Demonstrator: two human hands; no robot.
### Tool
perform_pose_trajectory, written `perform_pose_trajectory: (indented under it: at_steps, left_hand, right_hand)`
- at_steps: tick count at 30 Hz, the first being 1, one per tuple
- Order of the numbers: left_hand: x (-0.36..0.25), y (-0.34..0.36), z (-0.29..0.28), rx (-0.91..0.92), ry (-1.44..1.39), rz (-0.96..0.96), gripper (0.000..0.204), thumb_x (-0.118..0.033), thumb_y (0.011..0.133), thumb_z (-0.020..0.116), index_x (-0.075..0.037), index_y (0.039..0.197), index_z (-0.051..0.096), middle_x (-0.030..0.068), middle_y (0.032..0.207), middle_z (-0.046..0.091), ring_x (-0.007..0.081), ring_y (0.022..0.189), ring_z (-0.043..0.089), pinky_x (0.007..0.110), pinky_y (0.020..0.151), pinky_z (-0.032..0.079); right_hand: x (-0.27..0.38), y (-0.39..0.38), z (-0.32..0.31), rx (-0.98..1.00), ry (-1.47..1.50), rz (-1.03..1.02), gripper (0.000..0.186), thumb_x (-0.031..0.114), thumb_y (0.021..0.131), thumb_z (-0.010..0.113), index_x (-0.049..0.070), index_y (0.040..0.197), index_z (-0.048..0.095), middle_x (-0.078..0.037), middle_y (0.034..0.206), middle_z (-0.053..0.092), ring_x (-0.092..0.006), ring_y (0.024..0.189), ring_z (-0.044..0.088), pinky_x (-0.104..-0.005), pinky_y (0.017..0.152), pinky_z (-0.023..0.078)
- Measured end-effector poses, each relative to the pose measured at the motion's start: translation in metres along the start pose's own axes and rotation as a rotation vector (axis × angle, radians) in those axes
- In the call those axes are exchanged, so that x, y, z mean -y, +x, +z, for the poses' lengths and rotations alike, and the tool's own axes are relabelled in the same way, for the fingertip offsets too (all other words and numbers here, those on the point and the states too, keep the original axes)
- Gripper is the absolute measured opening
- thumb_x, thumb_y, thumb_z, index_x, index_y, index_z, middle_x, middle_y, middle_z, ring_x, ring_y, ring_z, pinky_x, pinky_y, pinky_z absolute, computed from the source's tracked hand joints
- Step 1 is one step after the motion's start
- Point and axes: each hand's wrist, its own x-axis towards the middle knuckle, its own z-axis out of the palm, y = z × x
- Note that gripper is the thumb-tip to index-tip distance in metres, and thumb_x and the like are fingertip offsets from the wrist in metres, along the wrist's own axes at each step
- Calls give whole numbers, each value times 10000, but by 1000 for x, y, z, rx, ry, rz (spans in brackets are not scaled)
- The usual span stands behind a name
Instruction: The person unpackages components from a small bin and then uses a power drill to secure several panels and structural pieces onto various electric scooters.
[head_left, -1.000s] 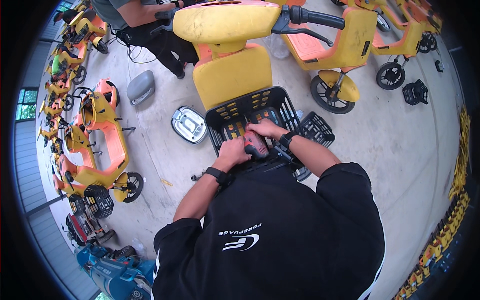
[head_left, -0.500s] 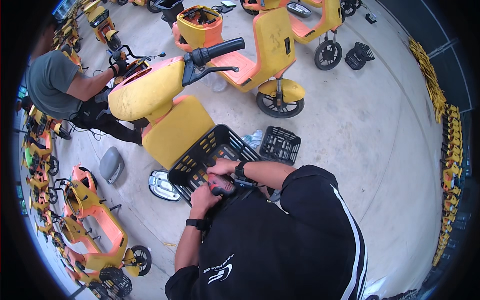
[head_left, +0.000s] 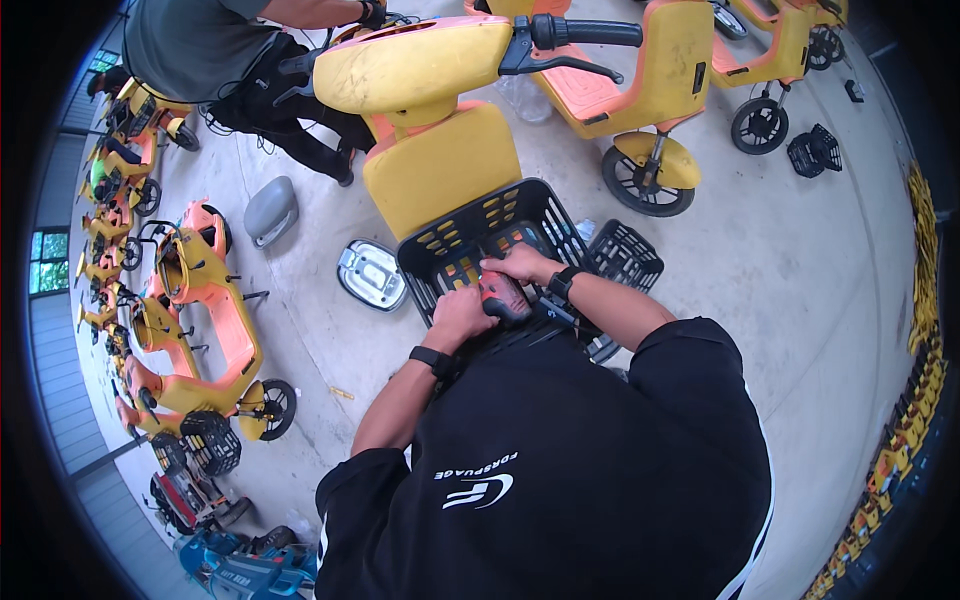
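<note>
The black slatted basket [head_left: 418, 285] sits at the front of a yellow scooter [head_left: 400, 65], and both my hands are inside its near part. A red and black power drill [head_left: 506, 298] lies between them. My left hand [head_left: 463, 314] is closed at the drill's left side, its fingertips hidden against it. Just beyond the drill's front end, my right hand [head_left: 520, 264] is closed with thumb and fingers together. Whatever either hand grips is hidden. I cannot tell whether the drill is held or rests on the basket.
A second black basket [head_left: 628, 256] lies on the floor at the right. To the left are a silver-rimmed scooter seat [head_left: 372, 274] and a grey seat [head_left: 271, 212]. A co-worker [head_left: 200, 50] stands at far left by the handlebars. Several yellow scooters [head_left: 212, 310] stand around.
My view has shifted, so the scooter and basket appear higher and farther right. Both hands keep nearly the same place around the drill in the basket.
</note>
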Motion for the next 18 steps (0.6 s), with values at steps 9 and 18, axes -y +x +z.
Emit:
perform_pose_trajectory:
  at_steps: [9, 18]
  left_hand:
    - [1, -6, 1, -21, -14, 1, 558, -367, 650, 776, 19, 1018, 609, 197, 973, 678, 344, 911, 663, 413, 802, 534]
    - [0, -5, -2, -32, 7, -12, 538, -355, 660, 802, 10, 1013, 626, 186, 957, 686, 329, 906, 669, 402, 786, 537]
  right_hand:
    - [9, -2, 4, -43, -98, -21, 627, 576, 804, 658, -37, 675, 661, -86, 563, 591, -175, 466, 554, -302, 456, 454]
    - [-3, 9, 8, -35, 4, -23, 583, 536, 787, 688, -47, 796, 673, -118, 620, 635, -194, 481, 591, -309, 455, 466]
